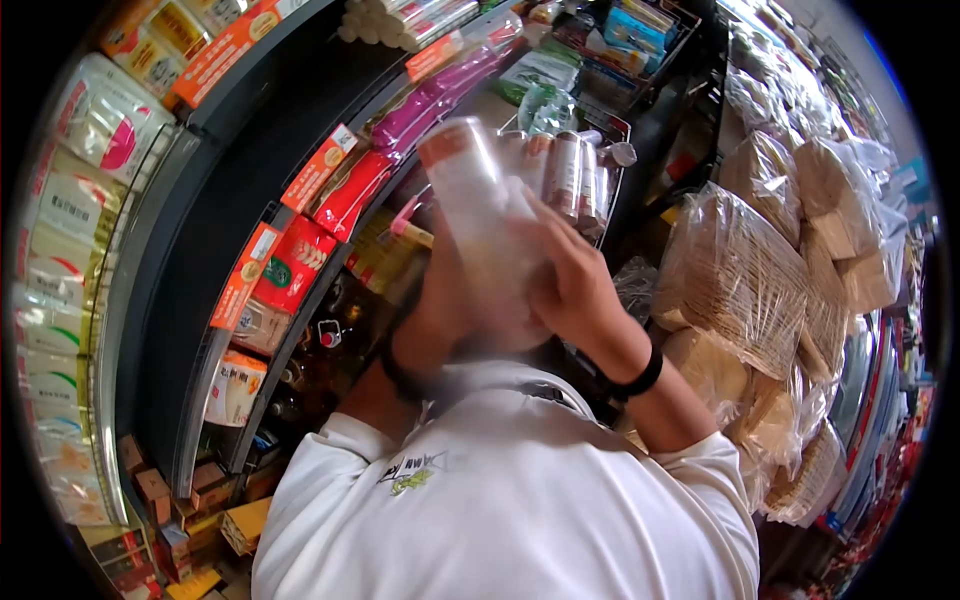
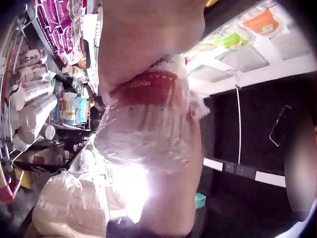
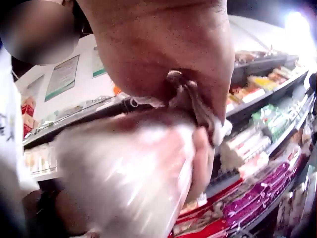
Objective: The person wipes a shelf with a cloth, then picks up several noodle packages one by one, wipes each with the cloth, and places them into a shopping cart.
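Note:
A clear-wrapped cylindrical pack (image 1: 470,190), white with a red-orange printed band, stands tilted in front of the chest and is blurred in the head view. My left hand (image 1: 435,300) holds it low on the left side. In the left wrist view, that hand (image 2: 148,39) lies against the red band of the pack (image 2: 143,129). From the other side my right hand (image 1: 575,270) grips the pack. Gathered wrapper (image 3: 198,106) bunches in the curled fingers of the right hand (image 3: 168,54) in the right wrist view, above the pale pack (image 3: 124,173).
Shelves with red packets (image 1: 295,265) and purple packs (image 1: 440,100) curve along the left. Ahead is a wire basket (image 1: 620,185) with similar cylindrical packs (image 1: 565,175). Bagged bundles of thin sticks (image 1: 735,265) are piled on the right.

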A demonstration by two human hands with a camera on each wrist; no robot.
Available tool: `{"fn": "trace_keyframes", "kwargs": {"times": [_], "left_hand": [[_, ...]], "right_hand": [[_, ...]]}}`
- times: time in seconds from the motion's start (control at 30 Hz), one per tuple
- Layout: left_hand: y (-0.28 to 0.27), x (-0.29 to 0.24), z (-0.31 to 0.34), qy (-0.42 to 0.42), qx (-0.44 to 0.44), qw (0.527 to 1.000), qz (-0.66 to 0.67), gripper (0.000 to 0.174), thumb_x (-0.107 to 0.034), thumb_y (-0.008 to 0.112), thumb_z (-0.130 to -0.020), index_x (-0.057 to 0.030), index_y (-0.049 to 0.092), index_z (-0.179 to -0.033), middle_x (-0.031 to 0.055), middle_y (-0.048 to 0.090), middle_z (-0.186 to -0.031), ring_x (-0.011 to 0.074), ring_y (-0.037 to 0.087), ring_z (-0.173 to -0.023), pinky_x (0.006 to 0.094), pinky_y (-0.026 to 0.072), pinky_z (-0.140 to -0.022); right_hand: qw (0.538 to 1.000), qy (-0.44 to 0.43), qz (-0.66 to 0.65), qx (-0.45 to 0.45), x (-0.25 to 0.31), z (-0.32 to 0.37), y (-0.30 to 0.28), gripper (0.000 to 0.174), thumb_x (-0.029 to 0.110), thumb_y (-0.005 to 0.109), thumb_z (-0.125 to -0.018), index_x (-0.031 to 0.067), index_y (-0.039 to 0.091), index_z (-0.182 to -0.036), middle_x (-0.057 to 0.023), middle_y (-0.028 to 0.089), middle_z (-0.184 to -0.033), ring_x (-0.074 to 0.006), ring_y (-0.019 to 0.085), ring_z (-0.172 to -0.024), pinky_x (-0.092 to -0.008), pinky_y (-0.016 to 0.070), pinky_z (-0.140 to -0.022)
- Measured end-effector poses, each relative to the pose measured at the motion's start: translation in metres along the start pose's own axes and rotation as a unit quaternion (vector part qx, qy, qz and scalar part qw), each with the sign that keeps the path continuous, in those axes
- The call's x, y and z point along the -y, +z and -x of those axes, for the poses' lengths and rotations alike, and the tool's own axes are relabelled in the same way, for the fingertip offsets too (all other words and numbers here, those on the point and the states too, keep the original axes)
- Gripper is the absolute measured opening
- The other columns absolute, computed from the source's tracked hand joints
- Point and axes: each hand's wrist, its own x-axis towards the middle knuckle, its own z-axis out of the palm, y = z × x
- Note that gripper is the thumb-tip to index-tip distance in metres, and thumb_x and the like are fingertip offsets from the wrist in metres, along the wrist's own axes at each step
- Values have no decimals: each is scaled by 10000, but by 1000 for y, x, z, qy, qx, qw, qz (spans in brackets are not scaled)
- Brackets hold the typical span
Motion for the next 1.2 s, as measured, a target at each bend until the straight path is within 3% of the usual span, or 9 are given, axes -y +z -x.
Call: {"fn": "trace_keyframes", "kwargs": {"times": [0.1,0.2,0.33,0.47,0.67,0.77,0.87,0.9,1.2], "left_hand": [[-16,-23,-10,14,6,1000,-8,801,-736,265,-987,-123,453,-1468,141,630,-1300,300,650,-1139,478,530,-978],[0,-54,-5,-34,76,991,106,831,-744,259,-981,-95,452,-1463,126,649,-1259,281,669,-1092,455,556,-928],[20,-52,1,-7,83,986,147,916,-782,286,-951,-40,421,-1472,122,660,-1198,269,674,-1022,472,553,-926],[25,-30,6,-85,146,934,314,952,-773,407,-923,-31,355,-1518,156,600,-1319,326,631,-1144,533,513,-1002],[24,-3,2,-139,162,972,103,713,-628,442,-1006,-71,434,-1451,92,622,-1229,219,644,-1097,396,572,-870],[26,8,0,-90,199,918,331,873,-749,275,-973,-87,328,-1541,143,506,-1444,292,560,-1277,458,494,-1037],[49,-27,14,-26,23,991,131,955,-810,228,-941,-97,270,-1574,150,469,-1499,297,538,-1318,467,478,-1069],[33,-29,12,-41,107,932,343,931,-806,238,-943,-90,367,-1523,163,548,-1416,302,596,-1245,459,508,-1033],[-36,-28,10,20,16,944,329,946,-869,377,-862,-61,548,-1322,166,683,-1124,333,690,-1020,542,564,-889]], "right_hand": [[999,-30,-14,20,6,31,0,574,-109,505,-651,22,634,-1195,-283,546,-1414,-460,599,-1208,-410,517,-995],[976,83,-153,128,0,53,-20,487,-130,497,-767,-7,632,-1218,-171,664,-1275,-251,681,-1127,-339,528,-938],[881,234,-402,-81,-58,83,-39,295,70,583,-982,15,620,-1270,-47,679,-1165,-119,619,-1073,-280,506,-897],[863,296,-340,-228,-60,20,-71,342,63,610,-998,-11,580,-1331,-81,652,-1259,-158,664,-1016,-271,547,-892],[994,-87,-45,56,-1,-73,-44,498,-83,534,-880,77,588,-1348,-197,588,-1382,-305,660,-1149,-392,557,-918],[987,-125,83,56,15,-64,-26,562,-65,563,-803,79,578,-1346,-247,529,-1423,-405,609,-1196,-438,533,-964],[980,-66,109,152,33,-30,-20,543,-9,611,-784,85,592,-1318,-224,523,-1432,-419,612,-1164,-442,535,-960],[981,-84,104,144,34,-15,-14,539,6,661,-765,73,608,-1297,-220,541,-1413,-411,614,-1173,-440,538,-957],[981,29,-45,184,14,58,-35,546,-103,646,-755,12,632,-1288,-196,641,-1296,-334,598,-1263,-392,504,-1031]]}}
